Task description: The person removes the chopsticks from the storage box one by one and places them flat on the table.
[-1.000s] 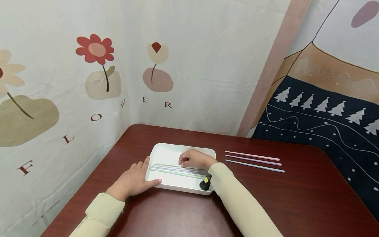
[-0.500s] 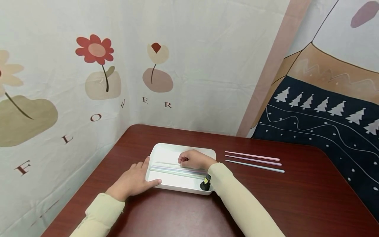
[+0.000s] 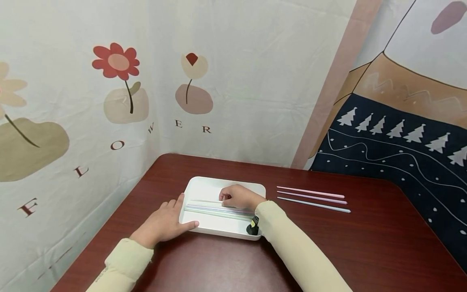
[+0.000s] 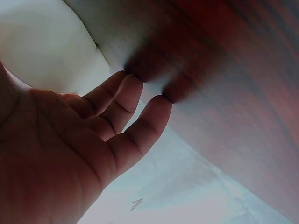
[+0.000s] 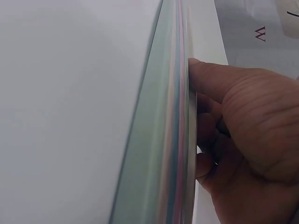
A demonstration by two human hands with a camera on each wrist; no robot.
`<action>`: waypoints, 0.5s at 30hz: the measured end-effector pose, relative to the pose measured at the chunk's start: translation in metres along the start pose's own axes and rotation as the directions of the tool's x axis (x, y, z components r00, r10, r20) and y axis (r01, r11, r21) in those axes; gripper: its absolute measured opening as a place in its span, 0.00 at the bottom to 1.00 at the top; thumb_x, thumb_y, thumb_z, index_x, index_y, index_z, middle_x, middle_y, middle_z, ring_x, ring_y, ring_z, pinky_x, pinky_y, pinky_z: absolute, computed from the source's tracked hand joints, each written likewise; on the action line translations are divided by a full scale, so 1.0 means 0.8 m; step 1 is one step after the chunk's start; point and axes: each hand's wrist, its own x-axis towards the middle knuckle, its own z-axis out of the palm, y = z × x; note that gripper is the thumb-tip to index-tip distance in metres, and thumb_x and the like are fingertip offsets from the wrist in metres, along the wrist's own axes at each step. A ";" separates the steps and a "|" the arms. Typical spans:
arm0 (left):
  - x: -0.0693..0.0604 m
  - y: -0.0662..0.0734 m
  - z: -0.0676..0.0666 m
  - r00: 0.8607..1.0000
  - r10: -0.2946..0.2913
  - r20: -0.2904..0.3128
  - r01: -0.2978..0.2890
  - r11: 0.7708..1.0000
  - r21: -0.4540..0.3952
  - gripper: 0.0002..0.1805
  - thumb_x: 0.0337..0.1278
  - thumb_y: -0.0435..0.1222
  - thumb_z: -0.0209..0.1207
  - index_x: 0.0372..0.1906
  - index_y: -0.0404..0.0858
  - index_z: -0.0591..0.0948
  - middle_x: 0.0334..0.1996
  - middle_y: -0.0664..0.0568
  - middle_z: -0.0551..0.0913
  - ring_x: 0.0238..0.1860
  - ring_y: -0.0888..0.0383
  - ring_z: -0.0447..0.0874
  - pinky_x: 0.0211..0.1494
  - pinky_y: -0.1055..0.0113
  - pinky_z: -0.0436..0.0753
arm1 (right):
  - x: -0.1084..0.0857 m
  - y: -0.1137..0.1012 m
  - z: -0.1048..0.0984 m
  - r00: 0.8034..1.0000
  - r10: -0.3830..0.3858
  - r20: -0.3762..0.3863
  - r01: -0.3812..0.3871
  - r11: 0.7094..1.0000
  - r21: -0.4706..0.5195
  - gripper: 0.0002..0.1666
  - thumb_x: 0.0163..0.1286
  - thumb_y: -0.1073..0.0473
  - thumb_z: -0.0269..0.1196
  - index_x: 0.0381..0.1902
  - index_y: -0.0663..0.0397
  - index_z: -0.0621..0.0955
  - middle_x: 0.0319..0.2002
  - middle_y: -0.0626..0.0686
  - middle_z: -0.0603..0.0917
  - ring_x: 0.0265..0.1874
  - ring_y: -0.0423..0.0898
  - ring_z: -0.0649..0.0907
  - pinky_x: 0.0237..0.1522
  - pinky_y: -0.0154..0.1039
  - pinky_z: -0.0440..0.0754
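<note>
Behind the white tray [image 3: 206, 186] hangs a pale cloth [image 3: 255, 81] printed with flowers and single letters, and beyond the tray to the right is a navy cloth [image 3: 350, 154] with white trees. The tray lies on a dark red-brown bench [image 3: 226, 263]. Inside the tray, a bundle of strips [image 3: 208, 210] in pale green, lilac and other soft colours runs lengthwise across its middle. Over the tray, the right hand [image 3: 240, 196] pinches a pale strip [image 3: 204, 200] at the bundle's far side, its grip closed between thumb and fingers. The left hand [image 3: 166, 221] is at the tray's left edge, its grip spread, with the thumb over the near left corner. A small black object [image 3: 252, 228] with a yellow patch sits in the tray's near right corner. To the tray's right, three slender sticks [image 3: 310, 198], pink, purple and light blue, lie side by side, apart.
</note>
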 end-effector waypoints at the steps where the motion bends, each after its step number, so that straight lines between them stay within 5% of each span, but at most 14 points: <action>1: 0.000 0.000 -0.001 1.000 0.001 0.002 -0.001 1.000 -0.001 0.65 0.49 0.73 0.56 0.74 0.24 0.55 0.60 0.30 0.72 0.60 0.32 0.70 0.56 0.43 0.75 | 0.000 0.000 0.000 1.000 -0.001 0.000 0.001 1.000 -0.003 0.06 0.70 0.59 0.65 0.33 0.40 0.82 0.24 0.40 0.78 0.25 0.36 0.74 0.33 0.33 0.73; 15: -0.001 -0.002 -0.002 1.000 -0.005 0.011 0.006 1.000 -0.011 0.65 0.49 0.74 0.54 0.74 0.24 0.55 0.61 0.28 0.72 0.60 0.31 0.70 0.57 0.42 0.74 | -0.002 -0.005 -0.012 0.999 -0.016 -0.045 0.016 1.000 0.000 0.08 0.74 0.62 0.60 0.39 0.42 0.83 0.26 0.42 0.78 0.26 0.37 0.73 0.35 0.34 0.73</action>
